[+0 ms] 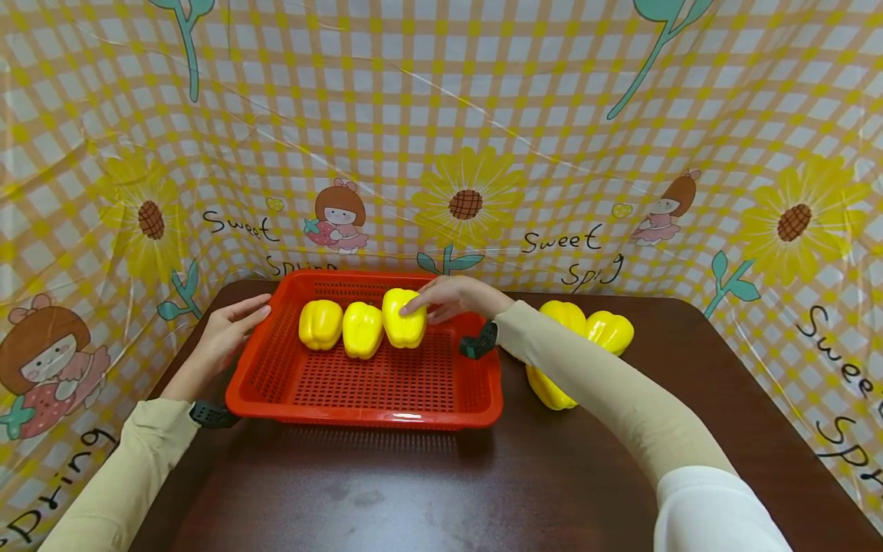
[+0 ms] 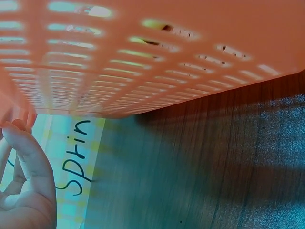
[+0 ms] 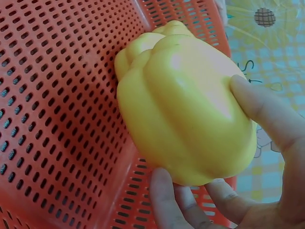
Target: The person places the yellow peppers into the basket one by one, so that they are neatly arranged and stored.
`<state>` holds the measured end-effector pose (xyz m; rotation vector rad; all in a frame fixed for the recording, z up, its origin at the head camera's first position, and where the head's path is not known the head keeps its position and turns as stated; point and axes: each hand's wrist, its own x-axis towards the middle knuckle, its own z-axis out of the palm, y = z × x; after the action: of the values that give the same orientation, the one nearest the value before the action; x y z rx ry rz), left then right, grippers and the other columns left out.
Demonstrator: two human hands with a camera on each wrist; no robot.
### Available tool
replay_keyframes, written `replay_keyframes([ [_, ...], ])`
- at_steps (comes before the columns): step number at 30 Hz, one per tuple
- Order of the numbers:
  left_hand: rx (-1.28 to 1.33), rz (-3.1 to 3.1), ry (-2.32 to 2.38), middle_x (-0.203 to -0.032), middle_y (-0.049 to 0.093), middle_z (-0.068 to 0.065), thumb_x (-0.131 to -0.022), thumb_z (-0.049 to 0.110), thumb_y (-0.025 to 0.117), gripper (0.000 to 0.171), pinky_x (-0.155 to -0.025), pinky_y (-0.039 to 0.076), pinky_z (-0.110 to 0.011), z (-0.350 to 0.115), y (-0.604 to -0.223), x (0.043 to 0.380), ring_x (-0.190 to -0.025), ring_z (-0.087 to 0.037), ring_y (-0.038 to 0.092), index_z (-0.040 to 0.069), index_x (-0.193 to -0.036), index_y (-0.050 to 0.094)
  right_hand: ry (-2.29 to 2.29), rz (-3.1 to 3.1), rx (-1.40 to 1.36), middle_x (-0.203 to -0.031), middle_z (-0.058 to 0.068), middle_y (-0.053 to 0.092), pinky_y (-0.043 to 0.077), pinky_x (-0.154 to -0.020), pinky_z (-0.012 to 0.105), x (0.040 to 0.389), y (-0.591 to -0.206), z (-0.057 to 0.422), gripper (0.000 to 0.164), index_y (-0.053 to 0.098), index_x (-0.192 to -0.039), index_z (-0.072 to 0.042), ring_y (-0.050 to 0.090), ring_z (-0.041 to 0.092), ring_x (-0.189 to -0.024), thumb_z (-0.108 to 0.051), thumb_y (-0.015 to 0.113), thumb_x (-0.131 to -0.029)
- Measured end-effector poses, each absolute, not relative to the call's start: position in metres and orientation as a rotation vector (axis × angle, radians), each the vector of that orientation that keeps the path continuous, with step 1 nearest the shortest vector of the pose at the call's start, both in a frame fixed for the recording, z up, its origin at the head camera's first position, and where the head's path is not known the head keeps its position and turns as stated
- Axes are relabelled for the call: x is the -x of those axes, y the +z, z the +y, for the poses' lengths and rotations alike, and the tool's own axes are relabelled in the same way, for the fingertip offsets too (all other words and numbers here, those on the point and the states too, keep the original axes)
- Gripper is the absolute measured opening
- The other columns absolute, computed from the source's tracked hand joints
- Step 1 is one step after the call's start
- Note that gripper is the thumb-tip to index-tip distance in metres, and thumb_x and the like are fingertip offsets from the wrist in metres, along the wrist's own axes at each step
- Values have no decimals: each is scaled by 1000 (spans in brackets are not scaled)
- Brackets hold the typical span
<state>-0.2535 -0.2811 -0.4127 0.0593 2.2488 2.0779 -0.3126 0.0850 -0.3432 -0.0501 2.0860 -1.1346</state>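
My right hand (image 1: pixel 458 297) grips a yellow bell pepper (image 1: pixel 404 318) over the back half of a red plastic basket (image 1: pixel 372 418). In the right wrist view, the thumb lies on one side of this pepper (image 3: pixel 186 109) and the fingertips on the other. Two more yellow bell peppers, one at the left (image 1: pixel 320 325) and one in the middle (image 1: pixel 362 330), are side by side in the basket. My left hand (image 1: pixel 224 333) is at the basket's left side, its extended fingers touching the rim. Seen from the left wrist, those fingertips meet the basket's slotted wall (image 2: pixel 119 71).
Several yellow bell peppers (image 1: pixel 610 333) lie on the dark wooden table (image 1: pixel 386 498) right of the basket, partly hidden by my right forearm. A checked cloth (image 1: pixel 386 138) with sunflowers and cartoon figures hangs behind and along both sides.
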Motion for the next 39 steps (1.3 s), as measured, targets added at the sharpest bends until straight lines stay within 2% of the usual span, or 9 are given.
replay_keyframes([
  [9,-57,2244,2090,-93,64,26,-95,28,60,65,-69,56,-17,-281,-413,253,-79,4,65,-4,-146,35,-1086,2138,18,-147,12,41,44,-107,38,310,-351,79,72,36,-148,-6,48,29,-130,-24,71,-87],
  [17,-69,2210,2092,-94,63,26,-96,24,59,65,-69,56,-17,-282,-412,255,-81,4,65,-4,-148,31,-1121,2097,-49,-149,13,40,42,-109,39,312,-356,77,74,31,-150,-5,45,30,-133,-19,70,-88],
  [39,-81,2230,2090,-95,64,26,-97,25,58,62,-69,57,-17,-282,-413,254,-80,3,66,-3,-147,34,-1117,2132,-156,-152,13,34,41,-110,36,311,-372,70,77,29,-151,-6,42,29,-135,-18,71,-87],
])
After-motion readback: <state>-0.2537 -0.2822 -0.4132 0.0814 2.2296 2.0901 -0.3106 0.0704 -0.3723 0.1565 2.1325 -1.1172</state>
